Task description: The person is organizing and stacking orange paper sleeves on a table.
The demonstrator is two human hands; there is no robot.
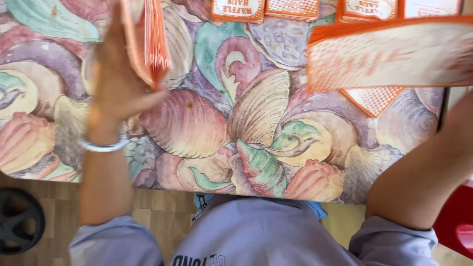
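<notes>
Head view, looking straight down: the left hand [118,83] is raised over the tabletop [231,128], fingers closed around a stack of orange paper sleeves [150,42] that stands on edge, its thin layers fanned toward the camera. A white beaded bracelet [104,146] circles that wrist. The stack is held above the left part of the tabletop, and whether it touches the surface cannot be told.

The right hand is out of view past the right edge; only the bare right forearm [423,177] shows, crossing the lower right corner of the tabletop, so how its fingers stand cannot be told. Just above that forearm, a large orange-and-white printed paper sheet [394,54] fills the upper right, blurred, with an orange band along its top edge. A triangular orange-checked corner of another sleeve [373,100] pokes out just under it.

Along the far edge of the tabletop lies a row of flat orange-and-white packets [239,9], cut off by the top of the view. The tabletop is covered with a cloth printed with big seashells in pink, purple, teal and cream.

Below the near edge, the person's grey shirt [256,236] shows, with wooden flooring [162,212] to the left, a round black object [18,219] at the lower left and a red seat [456,221] at the lower right.
</notes>
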